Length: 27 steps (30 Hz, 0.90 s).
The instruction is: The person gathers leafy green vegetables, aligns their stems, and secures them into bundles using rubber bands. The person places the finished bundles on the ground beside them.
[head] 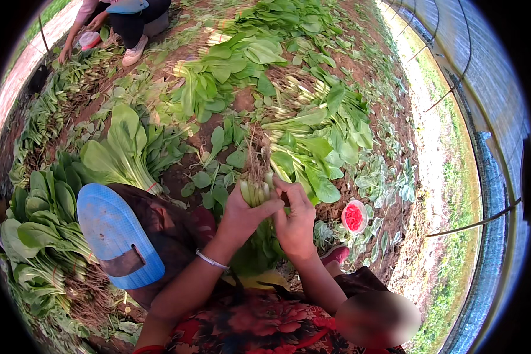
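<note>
Between my knees I have a bunch of leafy green vegetables [255, 191], its pale stems and brown roots pointing away from me and its leaves hanging down towards me. My left hand [243, 217], with a bracelet at the wrist, grips the stems. Fingers and thumb of my right hand [295, 217] close on the same bunch from the right side, by the left thumb. Right of my hands, a small tub [366, 216] of red bands or ties stands on the soil. A bunch tied with a red band [130, 152] lies beyond my left knee.
A blue knee pad [117, 234] covers my left knee. Rooted, unbound plants [309, 128] lie ahead. Tied bunches [217, 66] form a row farther off, and others [55, 239] lie at left. Another person [132, 26] crouches at upper left. Sheeting on hoops [486, 79] curves along the right.
</note>
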Each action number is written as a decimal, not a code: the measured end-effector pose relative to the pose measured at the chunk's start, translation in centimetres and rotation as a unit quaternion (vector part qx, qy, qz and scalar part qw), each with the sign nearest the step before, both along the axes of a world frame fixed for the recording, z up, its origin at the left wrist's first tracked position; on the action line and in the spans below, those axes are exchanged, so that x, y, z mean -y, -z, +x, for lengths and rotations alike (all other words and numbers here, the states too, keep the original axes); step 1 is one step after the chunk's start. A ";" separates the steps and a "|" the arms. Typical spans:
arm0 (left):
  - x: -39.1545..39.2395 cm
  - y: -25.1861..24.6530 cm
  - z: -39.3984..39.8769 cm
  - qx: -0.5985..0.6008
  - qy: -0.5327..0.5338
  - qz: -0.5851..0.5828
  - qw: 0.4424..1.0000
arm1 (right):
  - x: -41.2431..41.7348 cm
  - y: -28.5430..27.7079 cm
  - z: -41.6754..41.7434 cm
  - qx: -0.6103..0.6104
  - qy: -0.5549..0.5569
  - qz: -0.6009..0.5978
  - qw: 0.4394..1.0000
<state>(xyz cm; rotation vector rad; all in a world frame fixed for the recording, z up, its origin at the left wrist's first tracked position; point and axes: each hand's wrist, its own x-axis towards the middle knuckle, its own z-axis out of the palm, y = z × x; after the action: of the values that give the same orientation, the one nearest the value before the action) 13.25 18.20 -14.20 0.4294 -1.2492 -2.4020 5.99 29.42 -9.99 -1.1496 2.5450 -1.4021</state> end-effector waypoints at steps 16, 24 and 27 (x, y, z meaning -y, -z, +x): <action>0.4 -0.1 -0.3 0.024 0.003 -0.043 0.999 | 1.3 -2.2 -4.3 0.125 -0.074 -0.044 0.989; 0.5 -1.0 -0.2 0.047 0.047 -0.044 0.997 | 0.5 -2.8 -5.8 0.241 -0.068 0.068 0.966; 0.3 -0.3 -0.7 0.039 0.022 -0.063 0.997 | 0.9 -2.3 -5.5 0.219 -0.061 0.075 0.971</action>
<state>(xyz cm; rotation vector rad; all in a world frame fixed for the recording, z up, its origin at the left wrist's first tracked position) 12.59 17.94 -13.95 0.4644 -1.4496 -2.3462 0.48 28.56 -7.64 -0.8420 2.1868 -1.2436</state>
